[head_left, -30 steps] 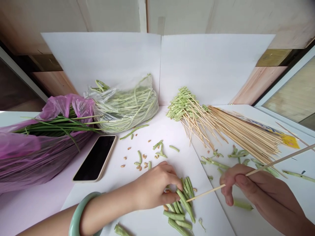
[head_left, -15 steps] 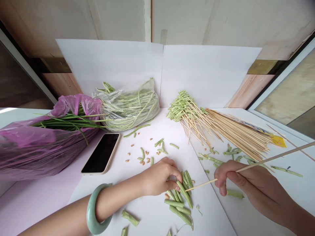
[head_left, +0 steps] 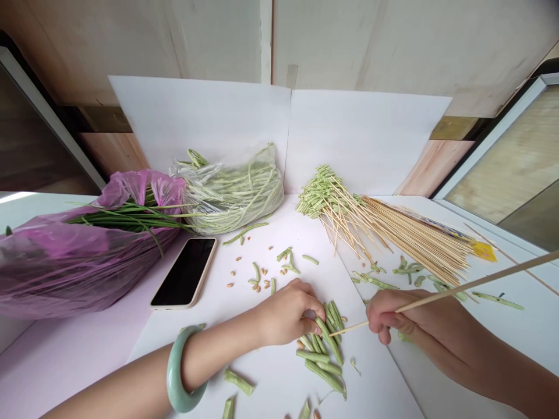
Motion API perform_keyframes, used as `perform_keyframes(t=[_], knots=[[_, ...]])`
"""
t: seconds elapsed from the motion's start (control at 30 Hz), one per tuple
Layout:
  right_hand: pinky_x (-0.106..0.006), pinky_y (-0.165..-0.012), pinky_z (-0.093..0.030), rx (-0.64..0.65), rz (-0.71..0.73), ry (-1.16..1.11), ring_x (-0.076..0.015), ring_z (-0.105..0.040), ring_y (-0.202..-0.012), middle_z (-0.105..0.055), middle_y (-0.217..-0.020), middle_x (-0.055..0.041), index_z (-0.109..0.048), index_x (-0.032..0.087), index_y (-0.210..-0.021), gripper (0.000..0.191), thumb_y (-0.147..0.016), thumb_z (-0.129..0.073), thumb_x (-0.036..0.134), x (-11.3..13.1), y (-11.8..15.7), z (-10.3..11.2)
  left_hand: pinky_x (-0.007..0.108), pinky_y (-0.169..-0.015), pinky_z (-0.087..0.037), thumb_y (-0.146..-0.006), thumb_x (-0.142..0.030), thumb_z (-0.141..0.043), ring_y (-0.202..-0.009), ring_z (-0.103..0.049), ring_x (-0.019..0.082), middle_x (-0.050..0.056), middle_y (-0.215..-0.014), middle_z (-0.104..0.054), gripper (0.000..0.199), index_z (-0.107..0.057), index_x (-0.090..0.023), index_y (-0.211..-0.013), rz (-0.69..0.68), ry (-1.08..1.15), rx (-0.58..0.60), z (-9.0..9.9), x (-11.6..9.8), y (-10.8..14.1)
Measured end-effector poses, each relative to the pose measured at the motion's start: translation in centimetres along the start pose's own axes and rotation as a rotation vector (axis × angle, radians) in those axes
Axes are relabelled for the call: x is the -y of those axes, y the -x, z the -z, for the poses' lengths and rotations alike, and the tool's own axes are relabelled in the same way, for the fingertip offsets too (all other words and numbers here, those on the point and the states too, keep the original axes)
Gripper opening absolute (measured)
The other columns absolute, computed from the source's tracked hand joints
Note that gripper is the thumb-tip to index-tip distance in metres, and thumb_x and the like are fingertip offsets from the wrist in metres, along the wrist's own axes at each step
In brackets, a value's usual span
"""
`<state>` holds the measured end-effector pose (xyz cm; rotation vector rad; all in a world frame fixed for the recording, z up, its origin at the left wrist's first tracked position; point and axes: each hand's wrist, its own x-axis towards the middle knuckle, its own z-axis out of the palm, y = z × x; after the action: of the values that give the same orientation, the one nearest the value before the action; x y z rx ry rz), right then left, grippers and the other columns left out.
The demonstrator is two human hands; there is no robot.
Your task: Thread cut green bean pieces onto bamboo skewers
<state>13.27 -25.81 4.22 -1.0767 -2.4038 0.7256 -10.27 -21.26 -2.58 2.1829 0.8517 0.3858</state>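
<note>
My left hand (head_left: 290, 314), with a pale green bangle on its wrist, pinches the upper end of a cut green bean piece (head_left: 331, 341). Several more bean pieces (head_left: 321, 372) lie in a small pile under and beside it. Between the thumb and fingers of my right hand (head_left: 419, 326) is a bamboo skewer (head_left: 476, 283), slanting down to the left. Its tip meets the side of the held bean piece; whether it has gone in I cannot tell. Beyond my hands lie skewers loaded with bean pieces (head_left: 323, 189), next to a stack of bare skewers (head_left: 419, 238).
A clear bag of long beans (head_left: 236, 192) and a purple bag of green stalks (head_left: 87, 262) stand at the back left. A phone (head_left: 186, 273) lies before them. Small brown seeds (head_left: 257, 288) and bean scraps (head_left: 410, 267) are scattered about.
My right hand has moved slightly left toward my left hand, bringing the skewer along. The left hand keeps its pinch on the bean piece. The whole view has shifted a little.
</note>
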Motion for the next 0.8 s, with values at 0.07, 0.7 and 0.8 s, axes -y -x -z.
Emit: perform_keyframes(t=[0.07, 0.7, 0.8], knots=[[-0.024, -0.055, -0.039, 0.008, 0.018, 0.034, -0.0124, -0.051, -0.059, -0.053, -0.067, 0.0022, -0.05, 0.022, -0.079, 0.025, -0.097, -0.034, 0.023, 0.3, -0.2, -0.2, 0.028, -0.08, -0.046, -0.075, -0.021, -0.073, -0.09, -0.055, 0.02, 0.006, -0.087, -0.06, 0.018, -0.075, -0.018, -0.092, 0.003, -0.003, -0.005, 0.0, -0.1, 0.1], [-0.021, -0.058, -0.04, -0.026, 0.073, 0.058, -0.0106, -0.052, -0.061, -0.051, -0.068, 0.0042, -0.047, 0.023, -0.08, 0.023, -0.093, -0.032, 0.011, 0.6, -0.3, -1.4, 0.027, -0.08, -0.044, -0.072, -0.02, -0.074, -0.09, -0.054, 0.02, 0.005, -0.085, -0.06, 0.018, -0.076, -0.019, -0.091, 0.018, 0.003, -0.007, -0.2, 0.2, 0.0], [-0.021, -0.058, -0.04, -0.037, 0.072, 0.051, -0.0107, -0.052, -0.062, -0.051, -0.069, 0.0042, -0.047, 0.024, -0.08, 0.023, -0.093, -0.033, 0.011, 0.4, 0.0, -1.6, 0.027, -0.08, -0.044, -0.072, -0.021, -0.075, -0.089, -0.054, 0.02, 0.004, -0.084, -0.06, 0.018, -0.076, -0.02, -0.09, 0.016, 0.0, -0.017, -0.2, 0.3, 0.0]])
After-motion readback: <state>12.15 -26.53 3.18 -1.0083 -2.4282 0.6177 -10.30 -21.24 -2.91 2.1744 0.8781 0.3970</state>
